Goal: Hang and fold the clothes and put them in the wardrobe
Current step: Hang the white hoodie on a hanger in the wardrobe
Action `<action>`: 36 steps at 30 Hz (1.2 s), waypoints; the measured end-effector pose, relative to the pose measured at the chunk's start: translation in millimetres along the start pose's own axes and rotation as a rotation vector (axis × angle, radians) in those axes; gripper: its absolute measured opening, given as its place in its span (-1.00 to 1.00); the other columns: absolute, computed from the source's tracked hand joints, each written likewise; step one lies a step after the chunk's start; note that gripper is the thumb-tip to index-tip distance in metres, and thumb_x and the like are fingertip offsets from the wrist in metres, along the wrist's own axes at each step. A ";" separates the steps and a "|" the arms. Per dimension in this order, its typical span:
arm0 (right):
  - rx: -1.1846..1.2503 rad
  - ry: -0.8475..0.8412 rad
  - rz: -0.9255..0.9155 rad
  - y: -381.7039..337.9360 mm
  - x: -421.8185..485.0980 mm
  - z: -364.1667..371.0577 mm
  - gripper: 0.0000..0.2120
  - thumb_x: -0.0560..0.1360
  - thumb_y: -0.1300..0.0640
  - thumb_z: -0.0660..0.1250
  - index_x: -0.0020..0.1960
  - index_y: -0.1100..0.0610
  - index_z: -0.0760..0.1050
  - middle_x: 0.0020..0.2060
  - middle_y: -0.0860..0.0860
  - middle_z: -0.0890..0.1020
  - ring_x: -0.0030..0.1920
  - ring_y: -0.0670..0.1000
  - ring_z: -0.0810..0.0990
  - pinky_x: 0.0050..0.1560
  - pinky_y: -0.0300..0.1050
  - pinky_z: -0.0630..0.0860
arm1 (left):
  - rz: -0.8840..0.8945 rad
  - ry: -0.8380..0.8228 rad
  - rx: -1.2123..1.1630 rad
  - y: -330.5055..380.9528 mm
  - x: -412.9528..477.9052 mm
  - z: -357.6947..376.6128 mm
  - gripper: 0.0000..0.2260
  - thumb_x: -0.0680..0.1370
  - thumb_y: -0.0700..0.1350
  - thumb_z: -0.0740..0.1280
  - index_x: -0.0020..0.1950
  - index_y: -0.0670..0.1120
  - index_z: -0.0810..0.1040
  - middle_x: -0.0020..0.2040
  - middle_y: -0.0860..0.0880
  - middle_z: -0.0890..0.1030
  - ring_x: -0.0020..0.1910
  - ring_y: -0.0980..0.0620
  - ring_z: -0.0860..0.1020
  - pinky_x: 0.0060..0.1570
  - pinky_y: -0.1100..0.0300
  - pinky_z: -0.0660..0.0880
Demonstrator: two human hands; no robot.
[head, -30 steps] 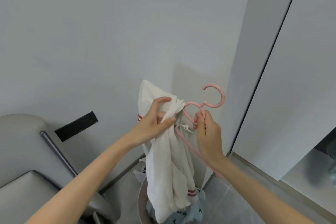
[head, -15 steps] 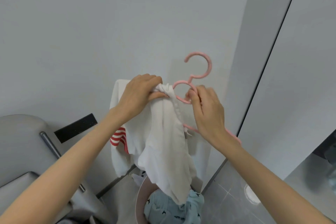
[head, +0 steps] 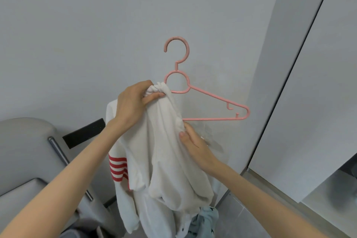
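A white sweater (head: 166, 156) hangs in the air in the middle of the view, held up in front of a plain grey wall (head: 96, 25). It looks soft and thick. One sleeve at 9 o'clock has 4 red stripes (head: 118, 169) across it. The cloth is bunched and wrinkly, and its bottom droops down to 6 o'clock.

The left hand (head: 133, 102) has a tight grip on the scrunched-up top of the sweater, fingers curled closed around the cloth. That bunch sits right at the left side of a pink plastic hanger (head: 208, 98). The hanger stands upright with its hook at 12 o'clock. Its right arm and bottom bar stick out bare toward 3 o'clock. Its left arm is hidden under the sweater.

The right hand (head: 195, 147) is just below the hanger's bottom bar. Its thumb presses on the sweater's edge, and the fingers are tucked behind the cloth, pinching it.

Under the sweater at 6 o'clock peeks a light blue cloth with small dark shapes (head: 204, 220). A white wardrobe door (head: 309, 83) stands at 3 o'clock.
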State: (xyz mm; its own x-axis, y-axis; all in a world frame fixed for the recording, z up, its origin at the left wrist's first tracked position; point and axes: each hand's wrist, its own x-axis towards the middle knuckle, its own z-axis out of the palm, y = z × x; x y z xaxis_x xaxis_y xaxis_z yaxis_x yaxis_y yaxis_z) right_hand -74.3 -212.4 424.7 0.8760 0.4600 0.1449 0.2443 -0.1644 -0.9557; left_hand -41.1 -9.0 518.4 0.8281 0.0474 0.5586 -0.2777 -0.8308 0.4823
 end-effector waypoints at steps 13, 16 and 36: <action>-0.637 0.348 -0.765 -40.2 -0.4 14.9 -0.80 0.50 0.26 0.23 0.03 0.21 0.60 -0.01 0.03 0.62 0.03 0.05 0.51 0.12 -0.20 0.44 | -0.003 -0.020 -0.094 -23.9 -0.5 -14.8 -0.77 0.42 0.08 0.33 -0.35 0.04 0.36 -0.37 0.11 0.44 -0.36 0.16 0.37 -0.37 0.30 0.21; -0.558 0.658 -0.715 -74.8 12.8 -16.7 -0.84 0.48 0.18 0.31 0.02 0.24 0.52 -0.03 0.03 0.55 0.03 0.01 0.44 0.11 -0.33 0.32 | 0.092 -0.138 -0.109 -23.7 5.9 -16.2 -0.74 0.34 0.20 0.27 -0.36 0.05 0.35 -0.33 0.11 0.45 -0.34 0.16 0.37 -0.32 0.22 0.24; 0.316 0.563 -0.193 -95.2 42.1 -23.7 -0.47 0.64 -0.02 0.09 -0.48 0.11 0.17 -0.63 -0.07 0.22 -0.60 -0.11 0.20 -0.52 -0.34 0.21 | 0.032 0.021 -0.222 20.4 1.8 44.3 -0.19 0.25 0.22 0.49 0.40 0.07 0.22 0.20 0.02 0.16 0.19 0.04 0.20 0.23 0.30 0.18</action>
State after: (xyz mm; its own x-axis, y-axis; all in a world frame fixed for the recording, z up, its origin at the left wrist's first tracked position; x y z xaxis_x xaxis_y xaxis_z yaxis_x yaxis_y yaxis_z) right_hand -50.8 -198.1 527.9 0.9331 -0.0835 0.3498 0.3594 0.1781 -0.9160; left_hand -23.7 -50.4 499.4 0.8074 0.0360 0.5889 -0.4063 -0.6898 0.5992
